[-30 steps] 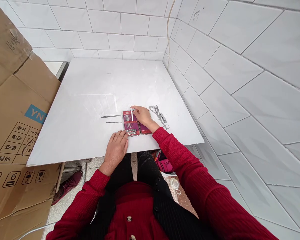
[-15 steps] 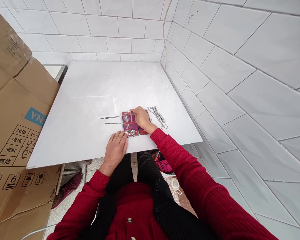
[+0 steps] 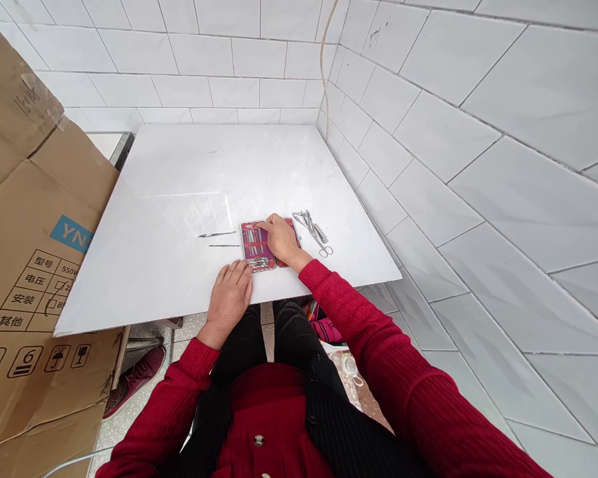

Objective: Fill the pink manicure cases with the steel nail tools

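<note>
An open manicure case lies near the front edge of the white table, its purple lining holding several slim metal tools. Over the middle of the case is my right hand, fingers pinched together at the upper part of the tool row; what they hold is hidden. My left hand lies flat on the table with fingers stretched out, fingertips at the case's lower left corner. Left of the case are two thin metal tools, a dark pointed one and a slimmer one. To the right lie scissors and nail clippers, close together.
The white table meets tiled walls at the back and right. A large cardboard box stands along the left side. A pale cable hangs in the corner. Below the table's front edge are my legs and a dark red shoe.
My right hand has shifted very slightly over the tool row, its fingers still pinched. My left hand stays at the case's corner. The view has moved a little.
</note>
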A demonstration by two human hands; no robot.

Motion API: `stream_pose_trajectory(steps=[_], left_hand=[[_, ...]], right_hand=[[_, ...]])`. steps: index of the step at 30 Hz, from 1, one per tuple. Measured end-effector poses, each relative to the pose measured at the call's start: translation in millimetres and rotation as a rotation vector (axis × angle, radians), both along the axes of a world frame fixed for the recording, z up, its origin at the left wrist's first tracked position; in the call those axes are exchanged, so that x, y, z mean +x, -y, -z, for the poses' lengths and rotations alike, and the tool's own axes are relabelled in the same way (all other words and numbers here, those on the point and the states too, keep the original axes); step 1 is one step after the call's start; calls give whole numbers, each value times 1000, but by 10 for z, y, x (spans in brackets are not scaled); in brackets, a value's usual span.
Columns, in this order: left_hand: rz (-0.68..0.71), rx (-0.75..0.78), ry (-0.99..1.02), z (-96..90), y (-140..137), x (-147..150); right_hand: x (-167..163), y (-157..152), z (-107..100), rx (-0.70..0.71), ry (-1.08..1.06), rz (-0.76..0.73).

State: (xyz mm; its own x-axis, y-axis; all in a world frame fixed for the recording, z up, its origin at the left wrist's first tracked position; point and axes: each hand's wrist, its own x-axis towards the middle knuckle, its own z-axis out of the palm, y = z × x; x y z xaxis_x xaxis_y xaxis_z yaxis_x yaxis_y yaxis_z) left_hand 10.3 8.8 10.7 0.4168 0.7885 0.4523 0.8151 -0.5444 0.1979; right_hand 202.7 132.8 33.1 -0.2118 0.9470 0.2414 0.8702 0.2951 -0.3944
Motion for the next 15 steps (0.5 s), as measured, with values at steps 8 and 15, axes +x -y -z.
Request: stream_pose_trajectory(steps=[8, 15], left_hand=[[-6, 20, -10, 1, 3, 2], [-3, -13, -12, -12, 14, 2]], right_hand=[[-37, 116, -28, 27, 61, -15], [-21, 132, 16, 59, 24, -7]])
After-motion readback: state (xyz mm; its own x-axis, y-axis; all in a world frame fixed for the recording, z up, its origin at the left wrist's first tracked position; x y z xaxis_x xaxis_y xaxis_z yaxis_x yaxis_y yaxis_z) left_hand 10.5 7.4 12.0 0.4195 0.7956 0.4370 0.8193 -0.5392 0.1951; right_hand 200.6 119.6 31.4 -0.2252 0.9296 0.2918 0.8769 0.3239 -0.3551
